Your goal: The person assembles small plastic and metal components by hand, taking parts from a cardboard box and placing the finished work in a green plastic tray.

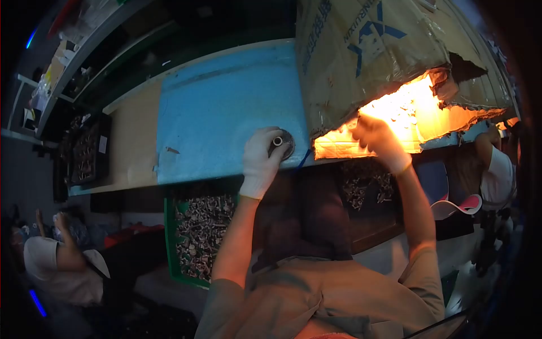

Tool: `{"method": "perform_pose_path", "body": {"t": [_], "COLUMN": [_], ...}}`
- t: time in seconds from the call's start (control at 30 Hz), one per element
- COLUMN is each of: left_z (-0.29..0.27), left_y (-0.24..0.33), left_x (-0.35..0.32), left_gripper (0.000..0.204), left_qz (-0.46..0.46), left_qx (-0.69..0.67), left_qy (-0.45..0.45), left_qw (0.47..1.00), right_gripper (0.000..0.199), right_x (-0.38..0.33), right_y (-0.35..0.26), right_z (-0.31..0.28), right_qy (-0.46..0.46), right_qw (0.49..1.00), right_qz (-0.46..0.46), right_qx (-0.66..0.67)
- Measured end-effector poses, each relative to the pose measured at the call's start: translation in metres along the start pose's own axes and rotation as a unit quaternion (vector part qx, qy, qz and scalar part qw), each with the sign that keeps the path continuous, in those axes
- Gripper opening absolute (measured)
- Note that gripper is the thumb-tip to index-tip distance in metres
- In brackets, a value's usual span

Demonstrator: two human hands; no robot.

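My left hand (259,161), in a white glove, rests on the blue tabletop with thumb and fingers curled round a small metal ring (278,141). Under and beside that ring lies a dark round disc (289,149). My right hand (383,142), also gloved, is at the torn opening of a large cardboard box (333,73). Bright orange-yellow light fills the opening. Motion and glare smear the right fingers, so what they hold, if anything, cannot be made out.
A green crate (169,237) of small metal parts stands below the table edge on the left. More metal parts (367,183) lie in a dark tray below the box. At the table's left end is a black crate (93,150). Other people sit at far left and right.
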State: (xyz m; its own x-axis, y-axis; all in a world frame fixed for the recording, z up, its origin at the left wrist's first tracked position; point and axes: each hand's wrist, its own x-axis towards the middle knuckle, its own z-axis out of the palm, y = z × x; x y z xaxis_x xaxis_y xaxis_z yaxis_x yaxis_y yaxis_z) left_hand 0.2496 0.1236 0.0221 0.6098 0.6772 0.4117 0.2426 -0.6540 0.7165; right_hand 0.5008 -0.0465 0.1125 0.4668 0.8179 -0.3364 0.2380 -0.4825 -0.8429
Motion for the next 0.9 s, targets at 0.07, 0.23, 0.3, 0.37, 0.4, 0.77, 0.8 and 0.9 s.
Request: {"method": "perform_pose_path", "body": {"t": [0.07,0.23,0.3,0.37,0.4,0.77,0.8,0.9], "left_z": [-0.002,-0.001,-0.003,-0.006,-0.007,-0.010,-0.010,-0.015], "left_y": [-0.007,-0.007,-0.011,-0.012,-0.013,-0.008,-0.005,-0.015], "left_x": [-0.005,-0.006,-0.010,-0.012,-0.013,-0.013,-0.011,-0.019], "left_gripper": [0.031,0.030,0.032,0.035,0.038,0.044,0.045,0.057], "left_qz": [-0.002,0.008,0.024,0.027,0.031,0.011,0.004,-0.052], "left_qx": [-0.006,-0.058,-0.046,-0.040,-0.036,-0.048,-0.056,-0.174], "left_qy": [0.004,-0.002,-0.018,-0.008,-0.001,-0.049,-0.066,-0.046], "left_qw": [1.000,0.998,0.998,0.999,0.999,0.998,0.996,0.982], "right_gripper": [0.021,0.025,0.027,0.028,0.030,0.037,0.037,0.034], "right_x": [-0.041,-0.030,-0.004,0.008,0.012,0.018,0.022,0.008], "right_y": [-0.012,-0.018,-0.018,-0.022,-0.024,-0.023,-0.023,-0.028], "right_z": [0.057,0.160,0.183,0.191,0.193,0.191,0.194,0.199], "right_qy": [-0.057,0.030,0.207,0.193,0.180,0.191,0.204,0.188], "right_qw": [0.997,0.986,0.948,0.962,0.972,0.976,0.973,0.971], "right_qz": [-0.045,-0.160,-0.237,-0.183,-0.124,-0.103,-0.101,-0.104], "right_qx": [-0.004,-0.017,-0.044,-0.063,-0.083,-0.010,-0.038,-0.101]}}
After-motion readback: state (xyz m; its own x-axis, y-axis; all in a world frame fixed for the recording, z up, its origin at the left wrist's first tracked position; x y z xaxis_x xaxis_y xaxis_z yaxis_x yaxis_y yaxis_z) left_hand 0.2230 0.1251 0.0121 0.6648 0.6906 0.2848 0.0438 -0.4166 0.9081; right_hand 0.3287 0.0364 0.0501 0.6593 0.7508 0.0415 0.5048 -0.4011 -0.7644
